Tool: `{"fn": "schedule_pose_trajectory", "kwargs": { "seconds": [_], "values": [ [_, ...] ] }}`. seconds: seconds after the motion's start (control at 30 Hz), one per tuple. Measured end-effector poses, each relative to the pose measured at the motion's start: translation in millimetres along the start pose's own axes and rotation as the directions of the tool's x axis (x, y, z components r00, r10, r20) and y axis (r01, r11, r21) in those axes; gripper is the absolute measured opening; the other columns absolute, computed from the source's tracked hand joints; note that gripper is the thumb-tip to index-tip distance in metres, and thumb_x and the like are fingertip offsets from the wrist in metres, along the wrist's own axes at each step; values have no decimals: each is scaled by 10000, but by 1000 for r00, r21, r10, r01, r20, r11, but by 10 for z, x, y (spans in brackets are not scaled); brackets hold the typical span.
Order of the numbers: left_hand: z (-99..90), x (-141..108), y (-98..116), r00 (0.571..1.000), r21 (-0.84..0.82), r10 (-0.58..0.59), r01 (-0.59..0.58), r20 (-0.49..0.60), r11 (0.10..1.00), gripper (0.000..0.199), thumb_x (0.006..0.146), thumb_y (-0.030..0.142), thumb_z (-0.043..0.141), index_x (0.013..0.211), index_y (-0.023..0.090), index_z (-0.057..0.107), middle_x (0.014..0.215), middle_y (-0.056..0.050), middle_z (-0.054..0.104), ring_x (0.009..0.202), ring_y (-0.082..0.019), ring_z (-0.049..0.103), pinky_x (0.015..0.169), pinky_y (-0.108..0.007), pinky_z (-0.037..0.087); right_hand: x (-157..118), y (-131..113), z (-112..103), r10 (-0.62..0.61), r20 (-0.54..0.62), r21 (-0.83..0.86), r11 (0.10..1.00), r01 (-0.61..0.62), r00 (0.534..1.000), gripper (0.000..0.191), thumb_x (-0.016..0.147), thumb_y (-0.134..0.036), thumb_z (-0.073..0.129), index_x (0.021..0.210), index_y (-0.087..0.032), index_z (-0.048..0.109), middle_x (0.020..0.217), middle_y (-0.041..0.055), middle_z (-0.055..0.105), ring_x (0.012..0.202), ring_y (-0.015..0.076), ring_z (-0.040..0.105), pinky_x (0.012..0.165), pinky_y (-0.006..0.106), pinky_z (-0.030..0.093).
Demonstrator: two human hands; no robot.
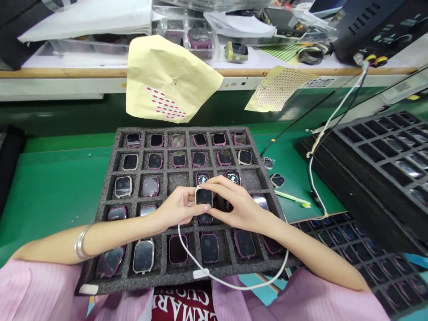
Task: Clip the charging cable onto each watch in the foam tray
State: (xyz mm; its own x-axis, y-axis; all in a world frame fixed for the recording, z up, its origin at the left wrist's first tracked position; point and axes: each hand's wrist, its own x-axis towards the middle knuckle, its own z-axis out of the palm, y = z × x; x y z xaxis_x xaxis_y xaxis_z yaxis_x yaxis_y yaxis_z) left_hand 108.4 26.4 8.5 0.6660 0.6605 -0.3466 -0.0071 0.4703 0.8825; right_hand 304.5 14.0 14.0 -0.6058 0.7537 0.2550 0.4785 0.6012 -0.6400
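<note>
A smartwatch body with a dark screen and pale silver frame point(203, 197) is held between both hands above the tray. My left hand point(179, 206) pinches its left side, thumb at the lower edge. The fingers of my right hand point(239, 203) close on its top and right side. A white cable point(230, 284) runs from under my left hand, loops over the tray's front edge and rises on the right; its end is hidden. Below lies a grey foam tray point(157, 281) with watch bodies in many compartments, mostly purple-framed. Two lit watches point(233, 178) show dials just beyond my hands.
Stacked foam trays point(354, 187) with more watches stand at the right. A loose watch point(277, 180) and a light green pen-like stick point(292, 197) lie on the green mat point(56, 187). Yellow sticker sheets point(167, 76) hang from the shelf edge. A black device point(377, 31) sits above.
</note>
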Motion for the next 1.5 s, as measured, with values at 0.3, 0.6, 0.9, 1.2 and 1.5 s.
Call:
{"fn": "schedule_pose_trajectory", "kwargs": {
  "seconds": [0.3, 0.6, 0.9, 1.2, 1.5],
  "values": [
    [-6, 8, -12, 999, 10, -36, 36, -2, 999, 375, 725, 437, 739, 799, 109, 574, 569, 78, 429, 367, 5, 274, 321, -142, 195, 14, -32, 12, 10, -42, 90, 996, -6, 999, 393, 838, -154, 590, 1220, -197, 510, 1060, 103, 565, 958, 234, 579, 807, 383, 527],
    [-24, 19, -77, 999, 102, -6, 1, 52, 995, 307, 800, 398, 671, 865, 105, 611, 750, -44, 649, 464, -39, 427, 382, -161, 271, 41, -29, -85, 86, 29, 140, 986, -89, 996, 379, 776, -166, 688, 1134, -182, 565, 1020, 77, 620, 938, 226, 599, 820, 366, 506],
    [18, 6, -5, 1000, 35, 7, -7, -7, 999, 351, 741, 439, 720, 805, 120, 590, 528, 78, 438, 424, -38, 330, 416, -184, 266, 36, -45, -10, 44, -4, 25, 999, -44, 999, 323, 803, -205, 681, 1101, -182, 560, 999, 92, 625, 923, 244, 600, 790, 389, 507],
    [-27, -15, -89, 998, 86, 65, -67, 28, 994, 278, 796, 349, 677, 933, 121, 595, 620, 64, 492, 461, -46, 352, 473, -195, 322, -31, 17, 59, -57, -70, -23, 998, 56, 996, 402, 827, -241, 677, 1192, -172, 523, 1047, 112, 627, 965, 247, 607, 806, 403, 499],
    [-29, 0, -146, 987, 163, 151, -158, 56, 974, 240, 837, 236, 609, 1045, 115, 613, 907, -35, 634, 846, -158, 558, 785, -261, 433, -40, 30, 59, -68, -73, 8, 998, 68, 995, 403, 821, -248, 689, 1179, -173, 522, 1046, 112, 626, 971, 247, 606, 800, 394, 506]
  ]
}}
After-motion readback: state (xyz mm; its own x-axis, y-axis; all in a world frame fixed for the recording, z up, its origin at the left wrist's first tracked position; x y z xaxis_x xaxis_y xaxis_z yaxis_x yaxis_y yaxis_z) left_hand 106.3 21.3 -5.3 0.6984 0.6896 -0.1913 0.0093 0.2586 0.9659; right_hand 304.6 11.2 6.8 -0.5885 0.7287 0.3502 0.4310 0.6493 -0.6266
